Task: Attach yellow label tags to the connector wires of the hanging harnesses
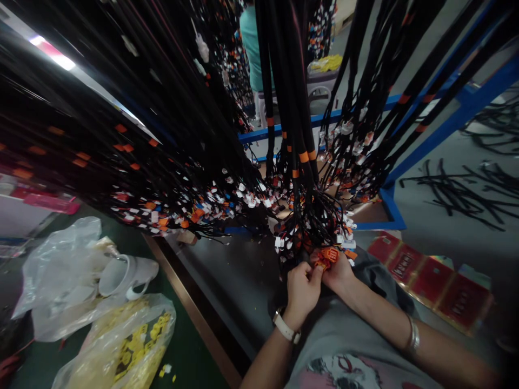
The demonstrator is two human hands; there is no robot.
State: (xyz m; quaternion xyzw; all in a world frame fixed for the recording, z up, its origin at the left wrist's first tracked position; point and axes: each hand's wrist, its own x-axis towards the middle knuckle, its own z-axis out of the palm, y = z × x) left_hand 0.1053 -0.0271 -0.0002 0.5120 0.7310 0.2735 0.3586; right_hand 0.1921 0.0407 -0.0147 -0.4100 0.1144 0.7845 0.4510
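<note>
Black wire harnesses (pixel 298 108) hang down in front of me, banded with orange tape and ending in many small white, orange and blue plugs. At the lower end of the middle bundle, an orange connector (pixel 329 255) lies between my two hands. My left hand (pixel 303 286), with a white watch on its wrist, is closed, thumb and finger pressed against the connector's lower part. Curled under and behind the same connector is my right hand (pixel 340 273), wearing a silver bracelet. Its fingertips are partly hidden by the connector and the wires.
A blue metal frame (pixel 393 208) stands around the hanging bundles. On the green table (pixel 190 346) at left are a plastic bag of yellow parts (pixel 141 335) and a white cup (pixel 125 274). Flattened red cartons (pixel 432 278) and black cables (pixel 454 189) lie at right. Another person (pixel 252 48) stands behind.
</note>
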